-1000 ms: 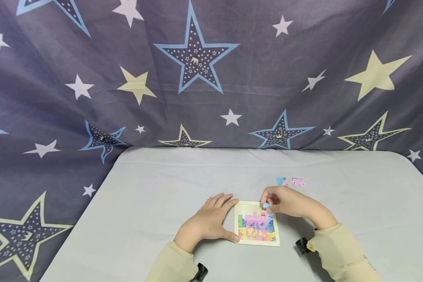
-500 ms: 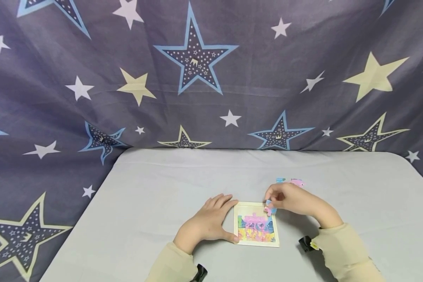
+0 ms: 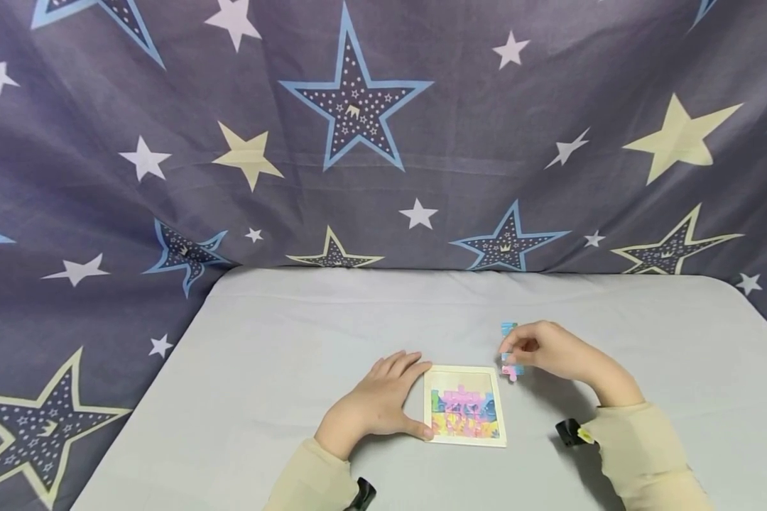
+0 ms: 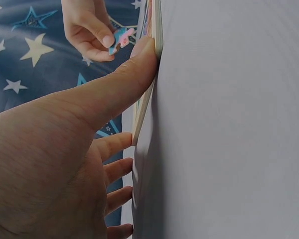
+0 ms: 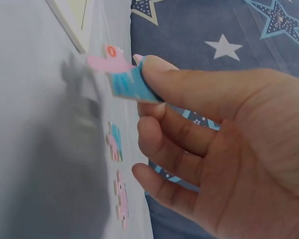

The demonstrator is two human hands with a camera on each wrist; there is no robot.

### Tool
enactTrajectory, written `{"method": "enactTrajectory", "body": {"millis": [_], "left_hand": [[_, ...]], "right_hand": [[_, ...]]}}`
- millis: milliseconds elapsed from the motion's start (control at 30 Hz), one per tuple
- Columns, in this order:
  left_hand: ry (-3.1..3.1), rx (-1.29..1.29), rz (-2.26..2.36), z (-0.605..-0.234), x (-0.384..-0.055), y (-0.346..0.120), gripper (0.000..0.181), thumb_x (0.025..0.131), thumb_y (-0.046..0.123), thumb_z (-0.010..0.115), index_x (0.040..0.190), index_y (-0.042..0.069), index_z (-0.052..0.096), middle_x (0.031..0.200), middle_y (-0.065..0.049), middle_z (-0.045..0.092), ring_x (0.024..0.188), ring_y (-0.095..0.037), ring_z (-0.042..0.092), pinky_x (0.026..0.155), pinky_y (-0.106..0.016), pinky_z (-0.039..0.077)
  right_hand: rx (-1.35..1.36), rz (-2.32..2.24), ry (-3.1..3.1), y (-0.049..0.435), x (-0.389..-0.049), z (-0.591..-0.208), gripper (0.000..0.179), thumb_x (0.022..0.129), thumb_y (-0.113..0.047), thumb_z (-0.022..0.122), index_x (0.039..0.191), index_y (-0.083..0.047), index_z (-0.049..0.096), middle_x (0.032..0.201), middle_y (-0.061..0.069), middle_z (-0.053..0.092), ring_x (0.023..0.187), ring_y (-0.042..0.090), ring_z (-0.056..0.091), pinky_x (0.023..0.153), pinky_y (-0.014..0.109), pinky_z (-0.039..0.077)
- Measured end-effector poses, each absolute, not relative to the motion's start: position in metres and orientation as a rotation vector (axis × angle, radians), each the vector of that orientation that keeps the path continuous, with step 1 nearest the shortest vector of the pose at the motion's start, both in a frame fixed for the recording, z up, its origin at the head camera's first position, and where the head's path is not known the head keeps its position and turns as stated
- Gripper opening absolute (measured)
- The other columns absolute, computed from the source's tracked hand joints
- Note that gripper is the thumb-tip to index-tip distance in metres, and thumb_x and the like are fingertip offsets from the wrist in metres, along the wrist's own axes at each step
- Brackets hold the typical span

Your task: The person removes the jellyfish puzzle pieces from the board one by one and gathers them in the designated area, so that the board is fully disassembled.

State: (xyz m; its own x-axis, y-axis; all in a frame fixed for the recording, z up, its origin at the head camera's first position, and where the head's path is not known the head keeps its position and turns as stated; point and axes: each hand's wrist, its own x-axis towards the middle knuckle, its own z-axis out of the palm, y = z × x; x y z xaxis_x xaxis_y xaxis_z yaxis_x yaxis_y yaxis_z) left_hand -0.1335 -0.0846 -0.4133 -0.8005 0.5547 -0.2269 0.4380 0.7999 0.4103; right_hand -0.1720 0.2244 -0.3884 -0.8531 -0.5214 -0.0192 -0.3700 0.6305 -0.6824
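A square puzzle tray (image 3: 466, 442) with a pale rim lies on the table; its lower half is filled with pink, blue and yellow pieces, its upper part bare. My left hand (image 3: 383, 397) rests at the tray's left side, fingers spread and fairly straight. In the left wrist view the thumb (image 4: 134, 64) presses on the tray edge. Right of the tray, my right hand (image 3: 552, 355) pinches a blue-and-pink jigsaw piece (image 5: 124, 79) between thumb and fingers, raised over the table with its shadow below.
Two loose pieces lie on the table beyond the right hand: a blue-and-pink jigsaw piece (image 5: 114, 142) and a mostly pink jigsaw piece (image 5: 120, 199). In the head view the hand covers part of them. A star-patterned curtain (image 3: 383, 191) hangs behind the grey-covered table (image 3: 281, 341).
The right hand has moved from over the tray's upper right corner out to the right, carrying the jigsaw piece with it. The left hand and the tray have stayed in place.
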Motion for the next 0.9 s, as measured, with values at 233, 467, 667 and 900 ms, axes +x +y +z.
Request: {"method": "enactTrajectory", "body": {"millis": [233,467,667,900], "left_hand": [[2.648,0.762,0.483,-0.412,-0.134,-0.084,0.106,0.071,0.059,0.082,0.155,0.017,0.034,0.161,-0.005,0.026,0.149,-0.029,0.018,0.122,-0.047,0.015],[2.654,0.768,0.484,-0.413,-0.134,-0.084,0.105,0.07,0.059,0.082,0.154,0.017,0.035,0.16,-0.005,0.027,0.149,-0.03,0.018,0.122,-0.047,0.016],[2.649,0.76,0.479,-0.413,-0.133,-0.084,0.105,0.07,0.06,0.082,0.154,0.017,0.034,0.16,-0.005,0.027,0.149,-0.03,0.018,0.122,-0.047,0.015],[2.668,0.789,0.488,-0.413,-0.134,-0.084,0.104,0.07,0.058,0.082,0.153,0.014,0.036,0.159,-0.007,0.029,0.148,-0.031,0.02,0.121,-0.05,0.017]], "right_hand": [[-0.664,-1.075,2.646,0.235,-0.174,-0.388,0.009,0.09,-0.006,0.07,0.099,-0.004,0.074,0.086,-0.004,0.069,0.072,0.009,0.055,0.065,0.023,0.049],[-0.572,-1.118,2.682,0.246,-0.175,-0.386,0.009,0.091,-0.008,0.07,0.1,-0.006,0.073,0.083,-0.003,0.067,0.074,0.011,0.057,0.066,0.023,0.05],[-0.493,-1.124,2.767,0.254,-0.176,-0.386,0.007,0.092,-0.01,0.07,0.097,-0.007,0.073,0.083,-0.002,0.068,0.077,0.013,0.06,0.069,0.025,0.052],[-0.401,-1.106,2.87,0.263,-0.179,-0.387,0.008,0.09,-0.008,0.072,0.097,-0.005,0.074,0.084,0.0,0.069,0.077,0.016,0.06,0.066,0.027,0.051]]}}
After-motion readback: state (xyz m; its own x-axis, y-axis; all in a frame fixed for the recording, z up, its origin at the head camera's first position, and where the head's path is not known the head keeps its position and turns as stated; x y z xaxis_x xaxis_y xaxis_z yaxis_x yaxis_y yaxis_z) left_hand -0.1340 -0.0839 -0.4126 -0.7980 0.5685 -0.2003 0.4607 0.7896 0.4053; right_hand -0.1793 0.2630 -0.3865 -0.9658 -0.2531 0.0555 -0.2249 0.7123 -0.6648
